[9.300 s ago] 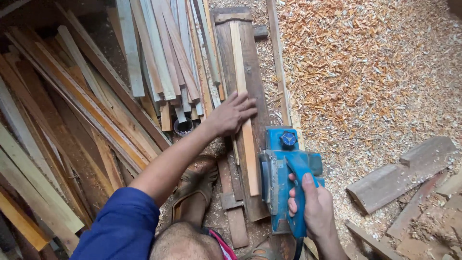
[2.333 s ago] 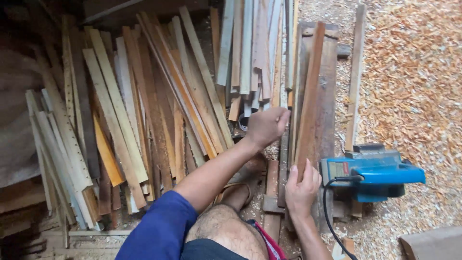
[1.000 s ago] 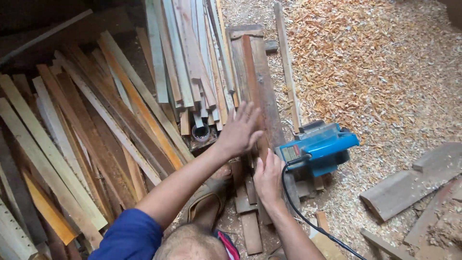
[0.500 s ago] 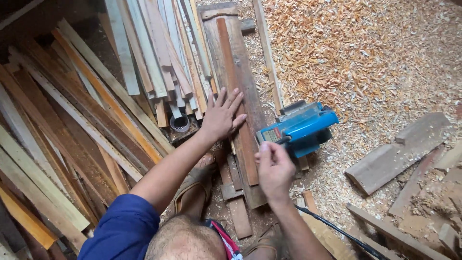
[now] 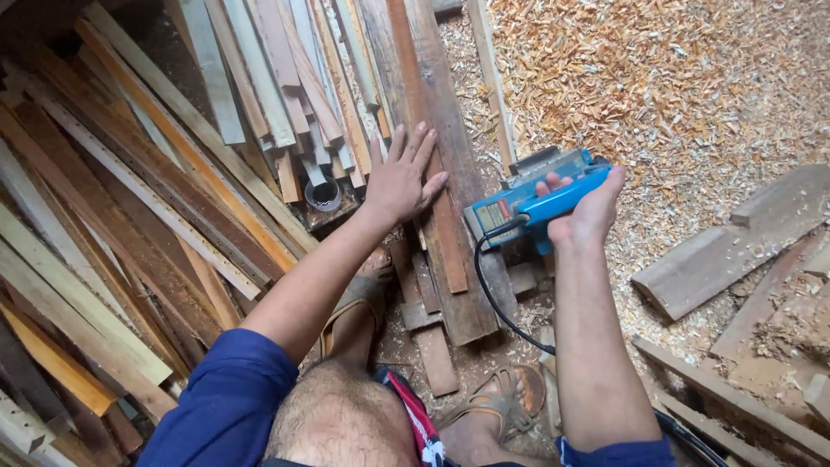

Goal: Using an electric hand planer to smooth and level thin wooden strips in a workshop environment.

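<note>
Wood shavings [image 5: 692,78] blanket the floor; left hand [image 5: 399,177] lies flat, fingers spread, on plank [image 5: 441,147], right hand [image 5: 581,212] grips blue planer [image 5: 527,195]

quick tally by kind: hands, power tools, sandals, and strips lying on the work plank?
Hands: 2, the left hand flat on the thin strip, the right hand gripping the planer
Blue electric planer: 1
Sandals: 2, one sandal and the other sandal
Thin strip on the wide plank: 1
Total: 6
</note>
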